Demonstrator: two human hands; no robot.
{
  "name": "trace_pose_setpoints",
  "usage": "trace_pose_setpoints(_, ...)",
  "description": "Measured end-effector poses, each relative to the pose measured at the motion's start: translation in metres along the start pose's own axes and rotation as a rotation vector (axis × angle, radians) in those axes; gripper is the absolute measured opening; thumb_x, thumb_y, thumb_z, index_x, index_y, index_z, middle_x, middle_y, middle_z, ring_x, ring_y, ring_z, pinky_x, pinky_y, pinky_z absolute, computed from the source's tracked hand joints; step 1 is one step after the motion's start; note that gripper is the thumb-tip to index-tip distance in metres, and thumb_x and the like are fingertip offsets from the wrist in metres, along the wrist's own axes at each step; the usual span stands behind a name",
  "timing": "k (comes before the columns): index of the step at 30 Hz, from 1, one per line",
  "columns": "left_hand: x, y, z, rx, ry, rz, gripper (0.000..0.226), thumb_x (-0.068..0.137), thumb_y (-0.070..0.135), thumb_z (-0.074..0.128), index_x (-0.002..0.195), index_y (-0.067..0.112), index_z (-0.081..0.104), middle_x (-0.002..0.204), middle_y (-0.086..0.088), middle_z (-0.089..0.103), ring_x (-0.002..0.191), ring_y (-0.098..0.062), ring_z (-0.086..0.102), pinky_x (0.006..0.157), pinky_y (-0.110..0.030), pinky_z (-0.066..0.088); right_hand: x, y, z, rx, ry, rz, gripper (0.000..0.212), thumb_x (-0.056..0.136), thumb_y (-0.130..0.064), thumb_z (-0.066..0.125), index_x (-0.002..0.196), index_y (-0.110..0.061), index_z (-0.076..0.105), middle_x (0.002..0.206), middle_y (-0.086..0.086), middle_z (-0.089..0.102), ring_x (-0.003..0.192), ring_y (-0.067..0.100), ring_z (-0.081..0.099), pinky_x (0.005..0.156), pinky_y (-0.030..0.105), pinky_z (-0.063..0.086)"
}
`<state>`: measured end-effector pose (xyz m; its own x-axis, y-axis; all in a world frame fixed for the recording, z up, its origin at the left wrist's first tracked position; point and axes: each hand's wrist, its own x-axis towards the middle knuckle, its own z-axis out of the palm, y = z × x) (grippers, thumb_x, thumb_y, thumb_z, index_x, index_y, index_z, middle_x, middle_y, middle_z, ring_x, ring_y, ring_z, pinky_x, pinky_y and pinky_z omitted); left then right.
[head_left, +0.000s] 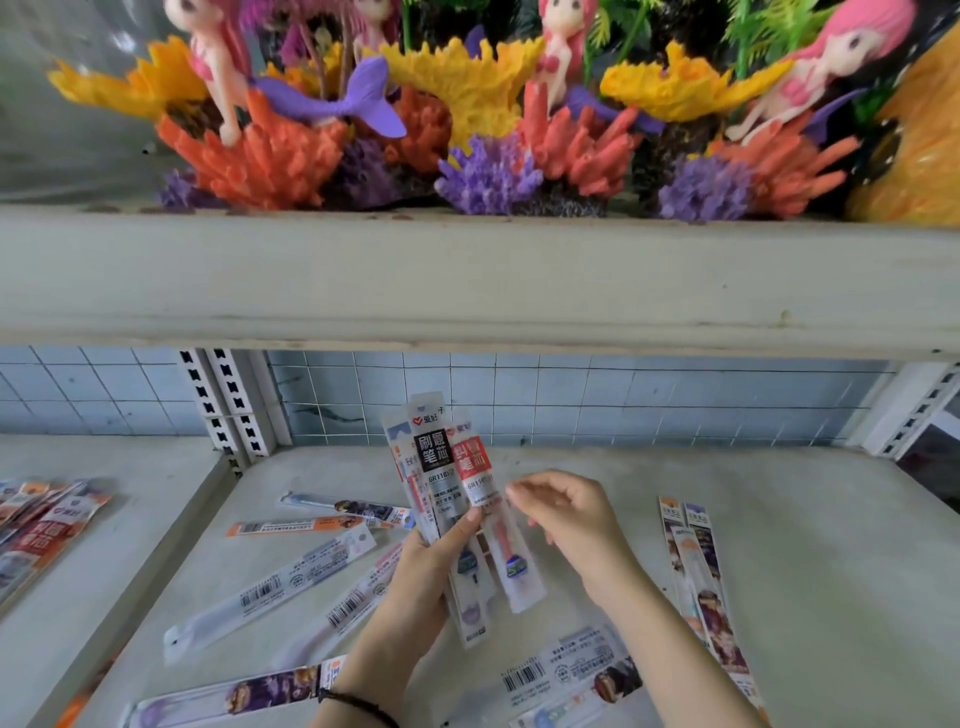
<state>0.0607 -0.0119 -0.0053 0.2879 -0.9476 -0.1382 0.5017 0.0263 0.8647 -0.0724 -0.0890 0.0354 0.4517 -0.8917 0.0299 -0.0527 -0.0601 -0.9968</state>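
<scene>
Pinching at least three fanned packs (436, 467) in left hand (426, 571). Holding right hand (566, 519) just beside packs, loosely curled, empty.

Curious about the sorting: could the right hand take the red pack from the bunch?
Probably yes: the right hand hovers open beside the red pack, on the outer edge of the bunch the left hand grips, nothing between.
</scene>
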Motion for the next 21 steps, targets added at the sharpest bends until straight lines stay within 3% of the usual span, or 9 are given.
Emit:
trace_pose_setpoints(3,0.001,0.003,0.007,-0.033,-0.070,0.013,0.034,0.087,0.015,0.057,0.116,-0.002,0.058,0.106,-0.021,0.070,0.084,-0.034,0.070,0.074,-0.042,0.059,0.010,-0.013,-0.009,-0.016,-0.003,-0.027,0.004,0.083,-0.012,0.071,0.082,-0.008,0.072,0.057,-0.009,0.064,0.046,-0.001,0.049,0.046,0.011,0.037)
trace_pose_setpoints(7,0.006,0.003,0.010,0.045,-0.074,0.051,0.035,0.082,0.020,0.066,0.107,-0.004,0.063,0.083,-0.015,0.069,0.067,-0.020,0.065,0.063,-0.029,0.055,0.018,-0.021,-0.006,-0.061,-0.054,-0.025,0.004,0.080,-0.013,0.074,0.081,-0.012,0.071,0.062,-0.005,0.064,0.049,0.005,0.052,0.045,0.016,0.037)
trace_pose_setpoints(10,0.013,0.008,0.011,0.087,-0.137,0.046,0.027,0.070,0.015,0.076,0.094,0.006,0.068,0.081,-0.009,0.065,0.066,-0.017,0.059,0.061,-0.030,0.050,0.022,-0.027,-0.003,-0.036,-0.062,-0.021,0.011,0.079,-0.018,0.076,0.084,-0.013,0.068,0.076,0.003,0.066,0.061,0.012,0.060,0.048,0.023,0.042)
trace_pose_setpoints(12,0.017,0.015,0.015,0.153,-0.196,0.028,0.034,0.060,0.014,0.073,0.092,0.008,0.064,0.076,-0.007,0.058,0.063,-0.016,0.054,0.062,-0.031,0.048,0.025,-0.033,0.000,-0.048,-0.038,-0.037,0.020,0.077,-0.024,0.078,0.088,-0.017,0.063,0.087,0.001,0.067,0.071,0.017,0.064,0.052,0.024,0.044)
trace_pose_setpoints(16,0.025,0.030,0.025,0.349,-0.248,0.155,0.018,0.071,0.007,0.063,0.087,0.014,0.059,0.070,0.002,0.050,0.063,-0.011,0.046,0.064,-0.023,0.044,0.030,-0.053,0.004,0.055,-0.029,-0.085,0.061,0.061,-0.045,0.080,0.111,-0.034,0.046,0.115,-0.001,0.058,0.102,0.022,0.064,0.076,0.029,0.052)
trace_pose_setpoints(19,0.029,0.037,0.030,0.471,-0.252,0.198,0.024,0.074,0.001,0.070,0.075,0.021,0.056,0.064,0.005,0.046,0.058,-0.007,0.043,0.058,-0.017,0.040,0.028,-0.067,0.008,0.134,-0.129,-0.174,0.063,0.070,-0.025,0.078,0.117,-0.035,0.038,0.116,0.003,0.062,0.097,0.009,0.064,0.071,0.024,0.052)
trace_pose_setpoints(21,0.029,0.027,0.027,0.512,-0.206,0.170,0.021,0.072,0.001,0.075,0.077,0.014,0.059,0.068,0.000,0.052,0.063,-0.011,0.050,0.060,-0.020,0.045,0.024,-0.066,0.010,0.175,-0.190,-0.208,0.069,0.073,-0.011,0.078,0.122,-0.034,0.035,0.117,0.012,0.063,0.089,0.010,0.066,0.069,0.022,0.053)
